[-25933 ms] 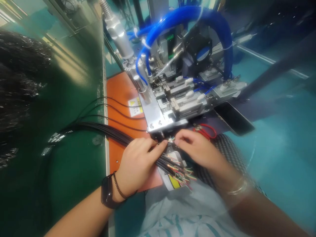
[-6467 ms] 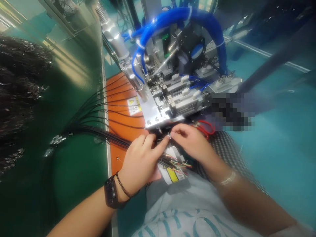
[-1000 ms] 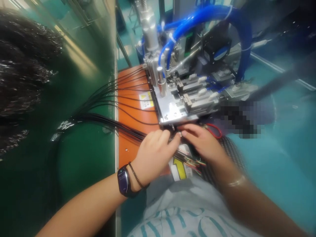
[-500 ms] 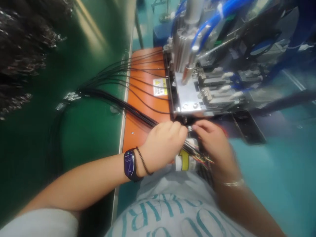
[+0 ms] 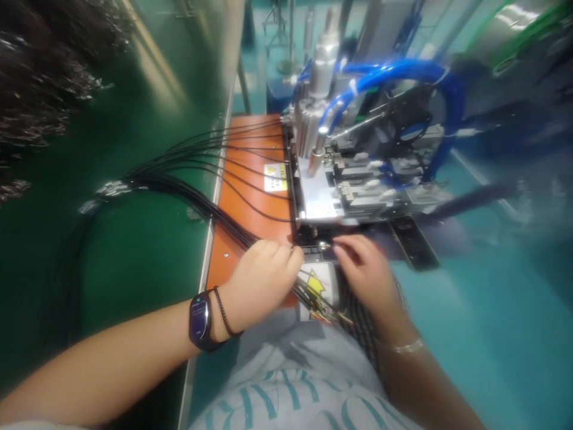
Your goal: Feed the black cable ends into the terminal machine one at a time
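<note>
My left hand [image 5: 268, 272] is closed around a bundle of black cables [image 5: 192, 197], whose stripped, coloured wire ends [image 5: 322, 313] stick out below the fist. My right hand [image 5: 364, 263] is at the front of the machine, thumb and forefinger pinched beside a small shiny metal part [image 5: 323, 245]. What lies between those fingertips, if anything, is too small to make out. Several thin black cables from the same bundle fan over the orange plate [image 5: 242, 197] and end at the edge of the machine's metal block [image 5: 316, 194].
Above the block stands a metal cylinder [image 5: 308, 122] with looping blue air hoses [image 5: 412, 68]. A dark phone-like slab [image 5: 414, 242] lies right of the machine. Silvery ties [image 5: 116, 187] bind the cables over the green surface [image 5: 147, 257]. A dark, shiny heap [image 5: 40, 71] sits upper left.
The camera view has shifted, so the machine and both hands appear further left and lower. My left hand keeps its grip on the cables; my right stays beside the small metal part.
</note>
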`<state>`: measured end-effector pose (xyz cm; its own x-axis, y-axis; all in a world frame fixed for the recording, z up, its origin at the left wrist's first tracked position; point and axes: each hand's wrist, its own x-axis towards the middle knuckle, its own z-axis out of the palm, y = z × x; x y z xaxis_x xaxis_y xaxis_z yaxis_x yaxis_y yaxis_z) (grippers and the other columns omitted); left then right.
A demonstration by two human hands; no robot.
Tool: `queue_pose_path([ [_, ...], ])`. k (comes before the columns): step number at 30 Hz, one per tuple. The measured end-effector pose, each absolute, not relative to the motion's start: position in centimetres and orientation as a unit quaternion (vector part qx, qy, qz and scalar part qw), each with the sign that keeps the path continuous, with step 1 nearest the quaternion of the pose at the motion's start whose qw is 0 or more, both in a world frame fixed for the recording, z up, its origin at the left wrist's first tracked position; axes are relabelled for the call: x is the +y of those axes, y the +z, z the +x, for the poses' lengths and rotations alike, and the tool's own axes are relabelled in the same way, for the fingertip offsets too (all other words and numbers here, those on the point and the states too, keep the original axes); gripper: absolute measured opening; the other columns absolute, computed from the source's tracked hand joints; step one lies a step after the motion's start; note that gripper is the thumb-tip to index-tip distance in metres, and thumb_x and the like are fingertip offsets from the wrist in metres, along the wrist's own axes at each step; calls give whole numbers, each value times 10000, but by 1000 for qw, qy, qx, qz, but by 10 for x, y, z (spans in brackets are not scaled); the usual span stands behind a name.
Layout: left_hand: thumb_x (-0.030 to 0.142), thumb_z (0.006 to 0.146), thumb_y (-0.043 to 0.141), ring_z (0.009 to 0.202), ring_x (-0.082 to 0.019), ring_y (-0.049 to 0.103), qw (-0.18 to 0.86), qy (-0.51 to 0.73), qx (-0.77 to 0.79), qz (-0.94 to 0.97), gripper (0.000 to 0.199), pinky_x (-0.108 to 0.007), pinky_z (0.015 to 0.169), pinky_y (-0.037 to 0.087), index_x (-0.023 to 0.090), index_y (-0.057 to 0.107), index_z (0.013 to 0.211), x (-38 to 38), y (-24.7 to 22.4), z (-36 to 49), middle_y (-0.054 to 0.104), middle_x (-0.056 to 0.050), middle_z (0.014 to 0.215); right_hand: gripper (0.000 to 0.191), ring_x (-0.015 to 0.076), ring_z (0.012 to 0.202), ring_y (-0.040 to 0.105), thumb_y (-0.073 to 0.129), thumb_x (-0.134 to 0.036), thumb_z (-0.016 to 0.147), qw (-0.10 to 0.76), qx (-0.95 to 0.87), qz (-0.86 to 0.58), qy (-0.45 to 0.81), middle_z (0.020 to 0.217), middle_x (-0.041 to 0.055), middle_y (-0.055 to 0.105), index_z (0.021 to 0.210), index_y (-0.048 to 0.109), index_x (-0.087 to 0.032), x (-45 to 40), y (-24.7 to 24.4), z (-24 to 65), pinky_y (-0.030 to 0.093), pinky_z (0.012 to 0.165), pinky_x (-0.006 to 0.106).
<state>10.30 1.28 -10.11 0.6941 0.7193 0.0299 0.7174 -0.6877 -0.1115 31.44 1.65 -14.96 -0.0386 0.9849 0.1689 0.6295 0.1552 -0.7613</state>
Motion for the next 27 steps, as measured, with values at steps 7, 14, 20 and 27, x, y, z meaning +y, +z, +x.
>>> queue_pose_path([
  [7, 53, 717, 490, 858, -253, 571, 97, -23, -367, -925, 364, -401, 717, 477, 120, 599, 1058, 25, -106, 88, 582, -143, 1203, 381, 194, 811, 573, 596, -380, 795, 438, -434, -776, 131, 946, 68, 602, 1118, 583, -179, 2, -164, 450, 474, 711, 327],
  [14, 107, 805, 471, 829, -211, 584, 69, -83, -391, -914, 215, -367, 733, 472, 201, 616, 932, 35, -108, 86, 676, -38, 946, 693, 274, 995, 568, 636, -450, 648, 363, -347, -840, 203, 1200, 153, 526, 1245, 474, -138, -6, -248, 530, 497, 782, 390],
  [20, 115, 821, 525, 789, -183, 602, 26, -192, -395, -898, 254, -347, 721, 453, 281, 569, 1008, 43, -126, 71, 692, 23, 923, 751, 328, 1162, 467, 583, -522, 708, 346, -399, -829, 184, 1306, 193, 453, 1317, 418, -116, 22, -266, 518, 384, 971, 478],
  [27, 102, 819, 501, 828, -211, 617, -15, -192, -407, -893, 642, -405, 733, 471, 532, 397, 1285, 45, -129, 65, 686, 51, 963, 933, 367, 1222, 370, 691, -367, 638, 180, -555, -801, 133, 1325, 177, 400, 1430, 254, -137, 23, -251, 497, 308, 1032, 500],
])
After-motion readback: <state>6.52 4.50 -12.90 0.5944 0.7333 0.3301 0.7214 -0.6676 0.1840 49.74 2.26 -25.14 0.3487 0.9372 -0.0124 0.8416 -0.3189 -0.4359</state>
